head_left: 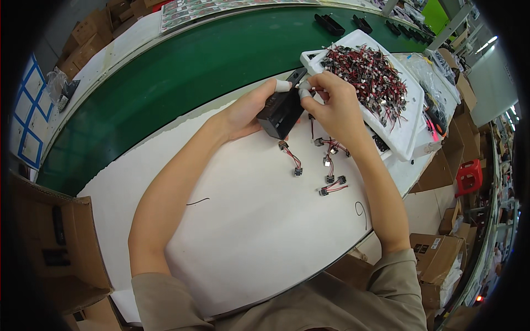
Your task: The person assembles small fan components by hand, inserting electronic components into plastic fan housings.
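Observation:
My left hand (244, 112) is closed round a long black plastic housing (280, 113), tilted with its hollow side showing. White covers sit on my left thumb and on the thumb and forefinger of my right hand (338, 105). That hand pinches at the housing's far end. A bit of red wire shows at its fingertips; the small part there is mostly hidden. Just below the housing, a small wired module (298, 171) lies on the white work surface (248, 231). Several similar modules (330, 179) with red and black wires lie beneath my right hand.
A white foam tray (406, 146) heaped with wired parts (364, 77) stands at the right. Beyond the work surface runs a green conveyor belt (221, 60), with black housings (329, 25) at its far side. An open cardboard box (83, 237) stands at left; a red stool (469, 176) at right.

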`<state>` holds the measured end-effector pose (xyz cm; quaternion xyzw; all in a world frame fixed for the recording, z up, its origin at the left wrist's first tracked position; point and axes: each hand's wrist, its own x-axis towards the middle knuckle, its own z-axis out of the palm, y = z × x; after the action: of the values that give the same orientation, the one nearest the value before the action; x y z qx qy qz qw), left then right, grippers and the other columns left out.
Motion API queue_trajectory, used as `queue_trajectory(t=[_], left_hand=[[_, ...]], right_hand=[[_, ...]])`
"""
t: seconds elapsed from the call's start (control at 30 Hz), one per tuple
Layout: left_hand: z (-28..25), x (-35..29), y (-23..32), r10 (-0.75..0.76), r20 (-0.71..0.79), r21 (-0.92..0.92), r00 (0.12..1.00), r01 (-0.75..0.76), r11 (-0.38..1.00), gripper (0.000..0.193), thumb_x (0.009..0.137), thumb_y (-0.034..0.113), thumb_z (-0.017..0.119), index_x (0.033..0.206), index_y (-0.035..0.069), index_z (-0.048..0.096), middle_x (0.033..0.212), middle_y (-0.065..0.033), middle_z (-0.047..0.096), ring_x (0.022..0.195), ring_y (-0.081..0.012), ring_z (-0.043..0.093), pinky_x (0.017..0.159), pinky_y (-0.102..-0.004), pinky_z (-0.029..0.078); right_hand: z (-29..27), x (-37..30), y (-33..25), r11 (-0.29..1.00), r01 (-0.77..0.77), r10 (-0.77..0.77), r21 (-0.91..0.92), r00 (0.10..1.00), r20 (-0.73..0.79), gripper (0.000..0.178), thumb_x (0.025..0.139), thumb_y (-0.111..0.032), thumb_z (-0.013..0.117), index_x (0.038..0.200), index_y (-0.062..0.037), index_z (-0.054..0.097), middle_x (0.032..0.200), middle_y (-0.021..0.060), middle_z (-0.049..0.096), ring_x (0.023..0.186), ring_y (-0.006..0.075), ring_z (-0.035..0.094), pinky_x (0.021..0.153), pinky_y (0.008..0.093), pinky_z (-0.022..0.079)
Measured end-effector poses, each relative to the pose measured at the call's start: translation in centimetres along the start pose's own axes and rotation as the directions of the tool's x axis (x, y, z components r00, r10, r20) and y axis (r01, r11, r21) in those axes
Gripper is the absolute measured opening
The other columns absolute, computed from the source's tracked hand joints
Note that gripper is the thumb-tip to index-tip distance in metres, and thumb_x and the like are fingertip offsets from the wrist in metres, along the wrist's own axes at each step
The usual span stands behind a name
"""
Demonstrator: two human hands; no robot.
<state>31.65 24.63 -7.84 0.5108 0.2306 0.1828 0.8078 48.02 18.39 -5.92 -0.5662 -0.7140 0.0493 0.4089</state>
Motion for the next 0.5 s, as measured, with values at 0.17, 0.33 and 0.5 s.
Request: queue_trajectory(t=[0.17,0.33,0.5], left_hand=[[0.24,0.04,-0.14,0.038,-0.06,-0.072,0.998,-0.042,0.997,0.044,0.086,0.039,0.04,0.108,0.002,0.049,0.096,-0.0137,0.057,0.082,-0.022,0.061,0.07,-0.0335,0.052],[0.36,-0.07,-0.01,0.019,-0.032,-0.002,0.999,-0.019,1.0,0.046,0.087,0.042,0.031,0.11,0.006,0.048,0.092,-0.009,0.058,0.079,-0.0158,0.059,0.067,-0.0285,0.049],[0.11,-0.27,-0.42,0.046,-0.056,0.063,0.997,-0.043,0.997,0.048,0.089,0.045,0.032,0.111,0.005,0.048,0.096,-0.0127,0.057,0.081,-0.0222,0.061,0.073,-0.0328,0.051]], right_hand=[[-0.05,-0.1,-0.06,1.0,0.013,-0.013,-0.017,1.0,-0.002,0.018,0.062,-0.006,0.062,0.077,0.0032,0.056,0.07,0.0124,0.053,0.061,0.0246,0.052,0.058,0.034,0.042],[-0.03,-0.06,-0.07,0.999,0.027,-0.027,-0.031,1.0,0.0,0.018,0.062,-0.007,0.062,0.076,0.0036,0.057,0.069,0.0123,0.054,0.061,0.0241,0.052,0.058,0.0333,0.043],[0.77,-0.05,-0.24,0.992,-0.112,0.112,0.055,0.994,0.005,0.018,0.061,-0.008,0.062,0.074,0.0042,0.058,0.063,0.0132,0.055,0.054,0.0234,0.052,0.054,0.0323,0.043]])
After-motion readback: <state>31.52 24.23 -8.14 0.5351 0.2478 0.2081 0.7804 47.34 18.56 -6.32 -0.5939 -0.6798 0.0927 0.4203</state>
